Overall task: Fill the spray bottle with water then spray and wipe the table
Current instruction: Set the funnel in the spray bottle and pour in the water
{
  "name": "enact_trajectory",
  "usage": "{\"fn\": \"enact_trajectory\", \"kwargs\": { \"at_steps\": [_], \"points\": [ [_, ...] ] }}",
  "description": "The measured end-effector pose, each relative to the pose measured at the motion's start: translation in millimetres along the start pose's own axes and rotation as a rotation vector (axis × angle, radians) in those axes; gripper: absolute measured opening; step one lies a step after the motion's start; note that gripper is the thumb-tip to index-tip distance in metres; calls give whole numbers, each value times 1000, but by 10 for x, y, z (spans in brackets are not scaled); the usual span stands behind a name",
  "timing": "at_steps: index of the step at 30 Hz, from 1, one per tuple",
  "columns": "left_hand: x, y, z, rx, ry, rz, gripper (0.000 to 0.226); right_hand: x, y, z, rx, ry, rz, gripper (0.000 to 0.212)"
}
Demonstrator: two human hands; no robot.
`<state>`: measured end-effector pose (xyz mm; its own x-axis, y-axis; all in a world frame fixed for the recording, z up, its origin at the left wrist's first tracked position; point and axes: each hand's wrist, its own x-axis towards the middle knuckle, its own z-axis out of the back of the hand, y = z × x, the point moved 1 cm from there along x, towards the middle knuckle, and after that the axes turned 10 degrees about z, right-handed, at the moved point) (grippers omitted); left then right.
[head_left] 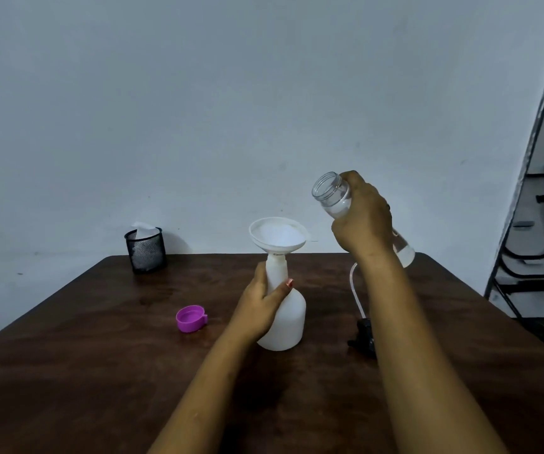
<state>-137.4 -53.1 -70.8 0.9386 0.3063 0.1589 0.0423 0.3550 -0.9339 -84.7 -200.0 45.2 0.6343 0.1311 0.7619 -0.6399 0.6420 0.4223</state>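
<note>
1. The spray bottle (283, 319) stands upright on the table (100, 371), just below the frame's centre, with a white funnel (278, 236) seated in its neck.
2. The left hand (261, 309) is wrapped around the bottle's neck and shoulder, fingers closed on it, steadying it.
3. The right hand (362, 214), right of centre, is clamped around a clear water bottle (333, 194), held tilted with its open mouth pointing up and left, above and to the right of the funnel. Water sits in its lower part; none is flowing.
4. The funnel looks full or nearly so, so the step in hand is likely a pause in pouring while it drains.
5. Risks: pouring again too soon could overflow the funnel onto the table; a nudge from the water bottle could tip the funnel out of the neck; loosening the left hand could let the top-heavy bottle topple.
6. The purple cap (191, 318) lies left of the bottle, the black spray head (364, 337) with its tube to the right, and a mesh cup (146, 250) of tissue at upper left. Spraying and wiping are not yet begun.
</note>
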Motion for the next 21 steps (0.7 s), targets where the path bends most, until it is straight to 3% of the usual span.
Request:
{"fn": "enact_trajectory", "kwargs": {
  "at_steps": [11, 21],
  "points": [
    [-42, 95, 11, 76, -116, -85, 24, -123, 203, -94, -93, 47, 152, 61],
    [-83, 131, -20, 206, -186, -148, 47, -105, 121, -41, -198, -13, 186, 64]
  ]
}}
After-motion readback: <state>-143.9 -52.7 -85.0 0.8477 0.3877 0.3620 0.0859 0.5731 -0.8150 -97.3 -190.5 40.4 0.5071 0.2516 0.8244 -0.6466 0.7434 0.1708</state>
